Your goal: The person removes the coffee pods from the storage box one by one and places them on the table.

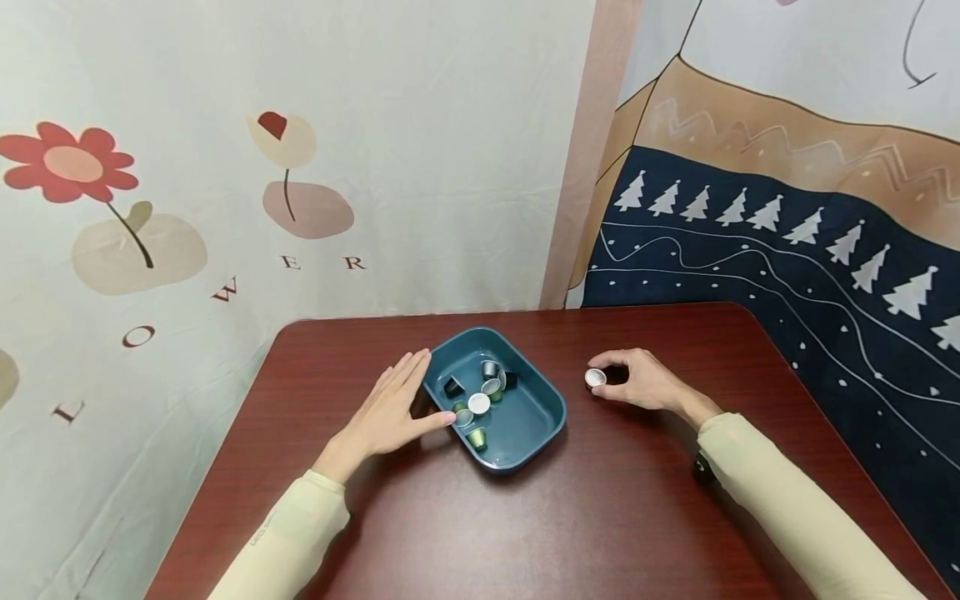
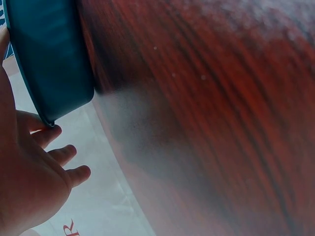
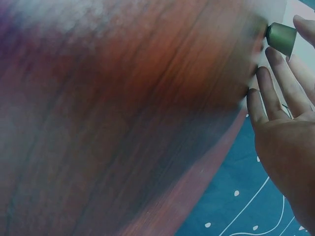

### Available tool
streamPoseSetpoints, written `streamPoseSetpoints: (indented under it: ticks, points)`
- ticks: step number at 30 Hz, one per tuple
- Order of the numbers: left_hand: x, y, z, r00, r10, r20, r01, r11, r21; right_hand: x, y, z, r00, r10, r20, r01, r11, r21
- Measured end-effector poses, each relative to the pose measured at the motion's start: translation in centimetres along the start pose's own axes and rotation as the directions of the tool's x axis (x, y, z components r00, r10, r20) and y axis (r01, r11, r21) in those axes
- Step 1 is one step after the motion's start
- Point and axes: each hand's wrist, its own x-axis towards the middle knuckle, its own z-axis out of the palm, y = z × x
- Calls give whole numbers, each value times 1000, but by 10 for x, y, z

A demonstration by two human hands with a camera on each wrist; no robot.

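A blue tray [image 1: 528, 433] holds several small coffee capsules, among them a green one [image 1: 477, 438] and a white-lidded one [image 1: 478, 404]. My left hand [image 1: 386, 412] rests along the tray's left side, fingers straight and spread, with the thumb over the rim. In the left wrist view, fingertips [image 2: 51, 132] lie at the tray's rim corner. Right of the tray, my right hand [image 1: 641, 382] has thumb and index finger on either side of a single capsule [image 1: 595, 378], pale lid up. From the right wrist, that capsule [image 3: 282, 39] shows a green body low at the tabletop.
The dark red-brown table [image 1: 487, 533] has rounded far corners. Behind it hangs a pale cloth [image 1: 450, 167] with flower prints, and to the right a navy cloth [image 1: 750, 250] with white trees. A dark band [image 1: 703, 468] circles the right wrist.
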Motion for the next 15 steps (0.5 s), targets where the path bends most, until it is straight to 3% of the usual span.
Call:
streamPoseSetpoints:
  ticks: [15]
  points:
    - [0,1,0,1000,-1,0,1,1000,0,-4,1,2,1000,5,7,-4,998,-60]
